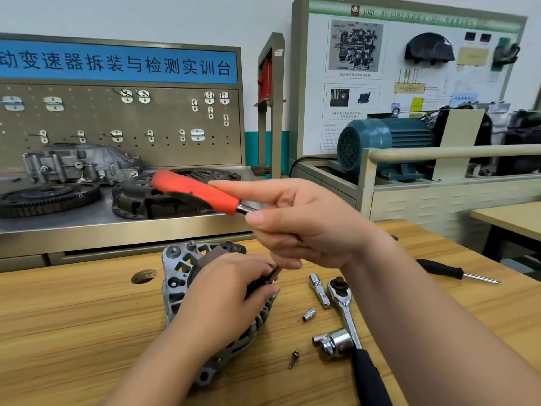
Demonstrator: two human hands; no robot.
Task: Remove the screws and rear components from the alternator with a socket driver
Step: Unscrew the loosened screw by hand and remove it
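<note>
The grey alternator point(178, 273) lies on the wooden table point(73, 317), its rear side facing up. My left hand point(225, 297) rests on top of it, fingers curled round a dark part at its right edge. My right hand point(295, 227) is raised above it and pinches the metal shaft of the socket driver point(196, 191), whose red handle points up and left. The driver's lower tip comes down by my left fingers. A loose screw point(293, 358) lies on the table in front of the alternator.
To the right lie a ratchet wrench point(347, 315) with a black grip, a large socket point(333, 342), a small socket point(309, 314), an extension bit point(319, 290) and a black screwdriver point(450, 271). Behind stand a metal bench with gear parts point(49, 197) and a teal motor point(383, 145).
</note>
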